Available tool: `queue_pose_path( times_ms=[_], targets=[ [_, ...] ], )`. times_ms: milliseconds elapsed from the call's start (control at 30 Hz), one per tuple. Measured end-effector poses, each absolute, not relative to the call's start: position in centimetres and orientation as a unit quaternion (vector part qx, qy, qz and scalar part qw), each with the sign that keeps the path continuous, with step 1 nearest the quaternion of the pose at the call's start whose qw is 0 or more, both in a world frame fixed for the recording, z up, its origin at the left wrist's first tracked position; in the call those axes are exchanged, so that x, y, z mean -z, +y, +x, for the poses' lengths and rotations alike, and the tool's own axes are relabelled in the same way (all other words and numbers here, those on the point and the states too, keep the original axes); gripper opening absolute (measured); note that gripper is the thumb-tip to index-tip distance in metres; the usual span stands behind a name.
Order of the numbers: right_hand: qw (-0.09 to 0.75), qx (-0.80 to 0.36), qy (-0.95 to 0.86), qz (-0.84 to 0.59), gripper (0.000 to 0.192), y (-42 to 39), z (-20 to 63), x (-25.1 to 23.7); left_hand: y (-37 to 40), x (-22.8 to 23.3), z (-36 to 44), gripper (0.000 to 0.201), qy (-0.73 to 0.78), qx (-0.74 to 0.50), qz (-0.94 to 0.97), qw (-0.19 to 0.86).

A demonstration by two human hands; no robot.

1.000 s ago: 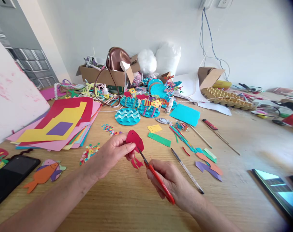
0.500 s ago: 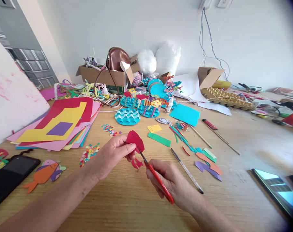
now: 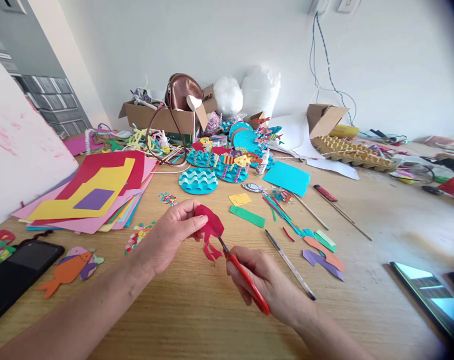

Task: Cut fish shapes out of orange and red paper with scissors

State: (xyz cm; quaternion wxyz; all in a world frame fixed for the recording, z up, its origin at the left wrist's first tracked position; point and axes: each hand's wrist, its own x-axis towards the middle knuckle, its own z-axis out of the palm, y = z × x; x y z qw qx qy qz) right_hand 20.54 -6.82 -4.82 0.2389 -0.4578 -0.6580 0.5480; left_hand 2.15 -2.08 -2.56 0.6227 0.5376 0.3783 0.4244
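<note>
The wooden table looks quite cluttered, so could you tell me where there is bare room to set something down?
The table is bare along the near edge, between the orange paper fish and the right hand. Another bare stretch lies to the right, between the wooden sticks and the phone. It is crowded at the back around the blue wave discs and the cardboard box.
</note>
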Motion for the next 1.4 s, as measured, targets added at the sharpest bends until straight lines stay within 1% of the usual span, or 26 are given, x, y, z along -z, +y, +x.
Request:
queue_pose_path(
  times_ms=[100,267,500,767,1100,1400],
  targets=[
    [0.259,-0.580,-0.632,-0.444,0.034,-6.9,20.5,5.2,-2.2,2.6,2.2,0.008,0.379,-0.429,0.507,0.644],
    [0.291,-0.614,-0.593,-0.432,0.040,-7.0,20.1,5.0,-2.6,2.8,2.3,0.013,0.386,-0.423,0.471,0.671],
    [0.301,-0.642,-0.574,-0.409,0.040,-7.0,20.0,4.8,-2.8,2.6,2.6,0.008,0.389,-0.388,0.518,0.656],
    [0.297,-0.647,-0.585,-0.389,0.039,-6.8,20.0,4.9,-2.9,2.8,2.6,0.010,0.405,-0.380,0.554,0.620],
    [0.289,-0.644,-0.587,-0.396,0.043,-6.8,20.0,5.5,-3.1,2.8,2.8,0.010,0.413,-0.381,0.556,0.612],
    [0.286,-0.651,-0.581,-0.396,0.041,-6.7,20.0,5.4,-3.1,2.8,2.8,0.008,0.412,-0.366,0.571,0.608]
  ],
)
